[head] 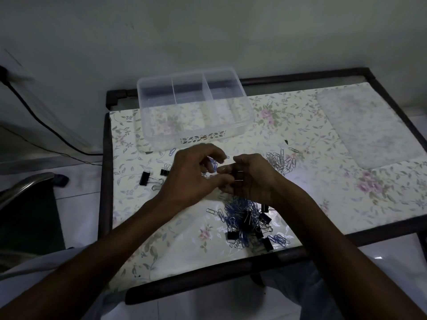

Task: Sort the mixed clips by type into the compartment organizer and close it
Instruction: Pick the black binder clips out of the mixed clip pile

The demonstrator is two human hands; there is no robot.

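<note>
Hands meet above the middle of the table, over the near half of the flowered cover. The left hand has its fingers curled, and blue paper clips show between its fingertips; it seems to pinch them, though the dim light hides the exact hold. The right hand is cupped with fingers bent round something small and metallic, probably wire clips, which I judge it holds; what sort I cannot tell.

The mixed pile lies directly below and nearer than both hands, toward the table's near edge, closer to the right hand. A sorted heap of silver paper clips lies just beyond the right hand toward the right edge. Three black binder clips lie left of the left hand, their wire handles pointing toward the right and their black bodies toward the left edge.

The compartment organizer stands open at the far left corner, well beyond the fingertips, its long axis running along the far edge, its dividers running from far to near. Its compartments look empty. The left hand is nearer to it, so the blue clips would travel straight away from the person. The lid lies flat toward the far right corner.
</note>
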